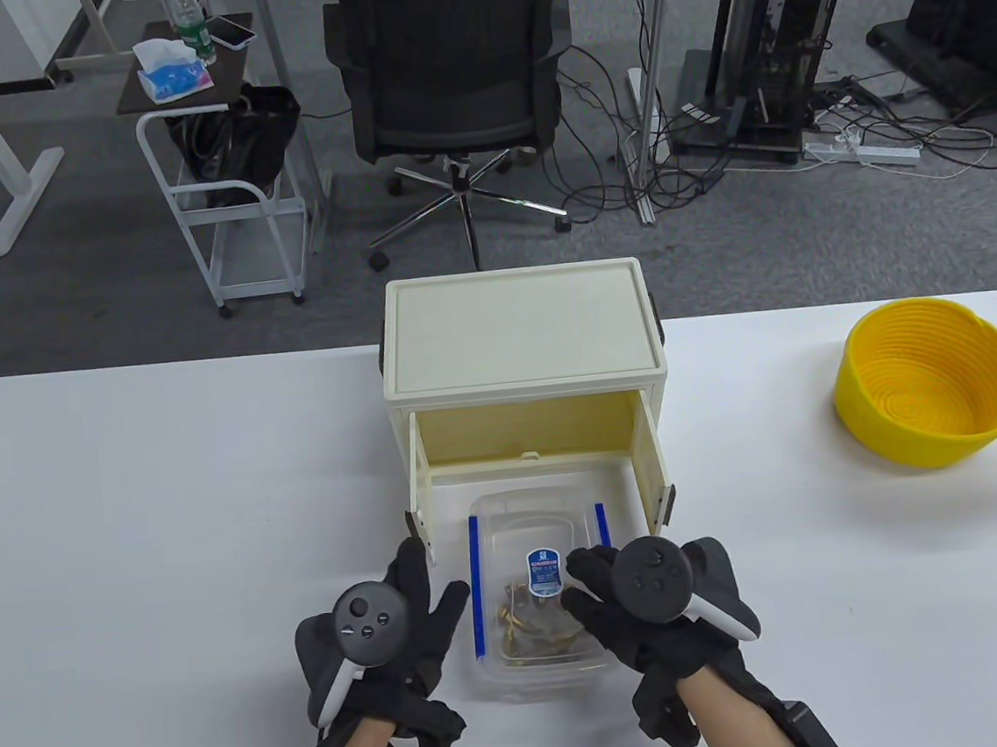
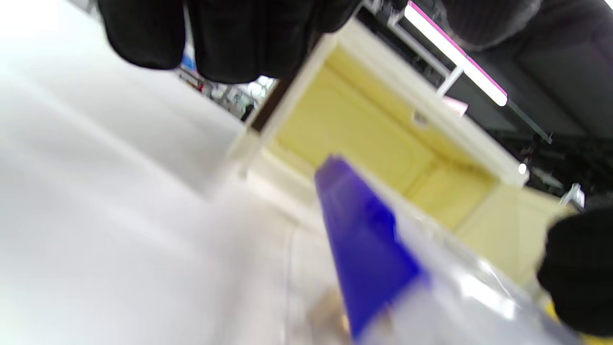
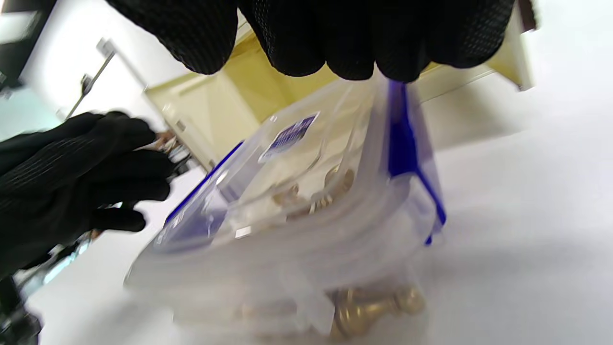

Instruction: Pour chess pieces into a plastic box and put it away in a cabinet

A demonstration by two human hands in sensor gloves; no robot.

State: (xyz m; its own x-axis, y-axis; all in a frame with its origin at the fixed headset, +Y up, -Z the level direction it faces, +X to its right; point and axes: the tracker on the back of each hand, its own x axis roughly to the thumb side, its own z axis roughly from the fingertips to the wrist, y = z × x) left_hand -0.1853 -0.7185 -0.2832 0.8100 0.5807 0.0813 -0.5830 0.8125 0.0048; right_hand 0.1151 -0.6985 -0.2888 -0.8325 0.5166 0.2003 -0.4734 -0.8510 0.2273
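Clear plastic box [image 1: 534, 603] of chess pieces [image 1: 532, 634] sits before the open cabinet [image 1: 521, 336]; right hand [image 1: 654, 614] rests on its lid, grip released; left hand [image 1: 379, 640] beside it, fingers spread.

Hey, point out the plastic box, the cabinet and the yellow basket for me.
plastic box [image 1: 536, 535]: table view, on its clear lid.
cabinet [image 1: 519, 327]: table view, on its flat cream top.
yellow basket [image 1: 925, 412]: table view, on its coiled inner floor.

left hand [image 1: 374, 641] | right hand [image 1: 654, 614] | black knit gloves (dark grey trackers, white straps) | bare wrists
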